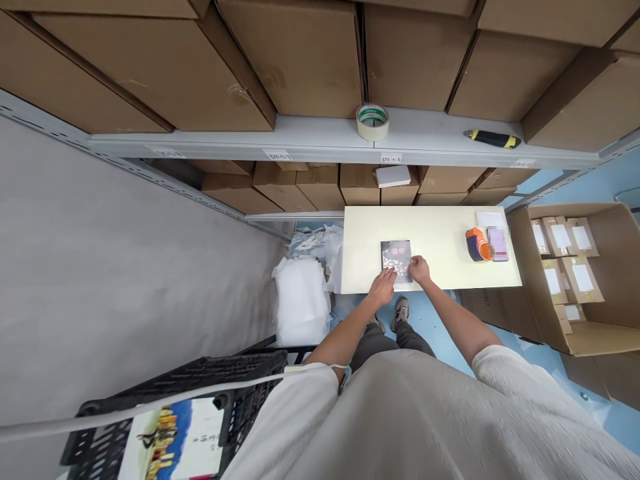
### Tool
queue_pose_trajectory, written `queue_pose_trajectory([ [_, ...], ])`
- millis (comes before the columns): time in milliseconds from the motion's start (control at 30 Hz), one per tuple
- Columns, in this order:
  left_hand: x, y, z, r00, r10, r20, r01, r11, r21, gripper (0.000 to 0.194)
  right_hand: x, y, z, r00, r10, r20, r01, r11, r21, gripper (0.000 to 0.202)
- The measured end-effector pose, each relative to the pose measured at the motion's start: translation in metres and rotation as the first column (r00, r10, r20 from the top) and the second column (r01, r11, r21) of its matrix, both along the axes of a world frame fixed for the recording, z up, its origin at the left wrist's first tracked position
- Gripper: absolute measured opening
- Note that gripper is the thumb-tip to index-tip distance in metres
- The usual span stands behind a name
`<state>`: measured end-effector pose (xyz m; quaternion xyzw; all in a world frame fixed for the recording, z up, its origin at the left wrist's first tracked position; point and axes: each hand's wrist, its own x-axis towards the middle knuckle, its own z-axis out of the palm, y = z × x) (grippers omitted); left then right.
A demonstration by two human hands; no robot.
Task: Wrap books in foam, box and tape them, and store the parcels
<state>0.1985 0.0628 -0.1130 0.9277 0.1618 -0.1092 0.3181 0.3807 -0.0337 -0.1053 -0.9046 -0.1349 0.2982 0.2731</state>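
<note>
At left, white sheets are piled beside the table. The left hand is laid over the near part of a dark square packet, flat by the table's near edge; if dragged closer, it could be tipped off. At its right side, the right hand's fingertips are bunched; whether either grip is clamped cannot be told. By uneven pulling, the packet could be creased.

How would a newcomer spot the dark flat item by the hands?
Find the cream table by the shelves. Toward its left end lies a dark, squarish item, the left hand on its near part, the right hand at its right edge. Unlike the bulky orange object farther right, it is flat, with faint reddish marks.
</note>
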Motion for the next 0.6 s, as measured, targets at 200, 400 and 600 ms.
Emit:
queue_pose_trajectory([
  [200, -0.006, 0.001, -0.003, 0.999, 0.006, 0.037, -0.005, 1.000, -0.023, 0.075, 0.007, 0.005, 0.001, 0.992, -0.074, -0.103, 0.067, 0.996, -0.066, 0.019],
  [400, -0.010, -0.003, 0.001, 1.000, -0.010, 0.024, 0.010, 1.000, 0.023, 0.069, 0.007, 0.009, 0.005, 0.984, -0.058, -0.171, 0.064, 0.997, 0.031, 0.013],
  [600, 0.003, 0.001, 0.012, 0.999, 0.046, 0.022, -0.047, 0.998, 0.052, 0.071, 0.012, 0.017, 0.008, 0.949, -0.112, -0.293, 0.171, 0.968, 0.185, 0.020],
])
